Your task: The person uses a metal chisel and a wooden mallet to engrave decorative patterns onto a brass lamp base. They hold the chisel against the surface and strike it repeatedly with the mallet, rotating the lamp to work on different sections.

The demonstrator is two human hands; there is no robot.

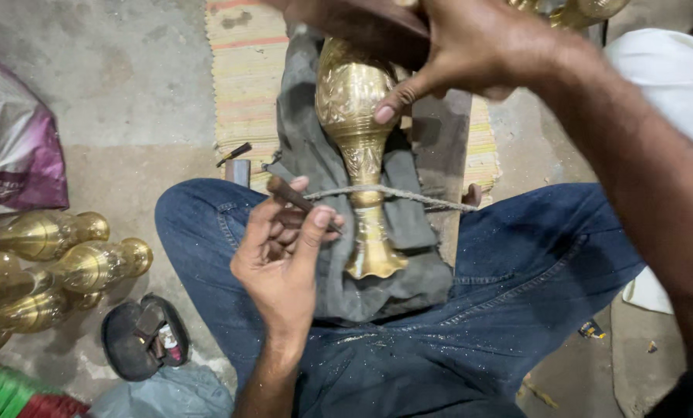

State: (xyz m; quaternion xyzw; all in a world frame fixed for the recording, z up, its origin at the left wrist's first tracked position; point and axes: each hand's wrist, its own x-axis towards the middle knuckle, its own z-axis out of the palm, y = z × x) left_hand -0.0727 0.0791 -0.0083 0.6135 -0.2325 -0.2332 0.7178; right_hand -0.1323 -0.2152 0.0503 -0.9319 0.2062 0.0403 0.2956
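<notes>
A brass vase (pixel 358 131) with engraved patterns lies on a grey cloth (pixel 408 232) across my lap, its flared foot toward me. A grey cord (pixel 416 195) crosses its narrow stem. My left hand (pixel 284 248) grips a thin dark engraving tool (pixel 288 193) just left of the stem. My right hand (pixel 455 46) reaches over from the upper right and clasps the vase's wide body, thumb pressed on its side.
Several finished brass vases (pixel 60 263) lie on the concrete floor at left, beside a purple plastic bag (pixel 13 147). A black open pouch (pixel 141 337) with small items sits near my knee. A striped woven mat (pixel 246 77) lies ahead, with small tools (pixel 234 155) on it.
</notes>
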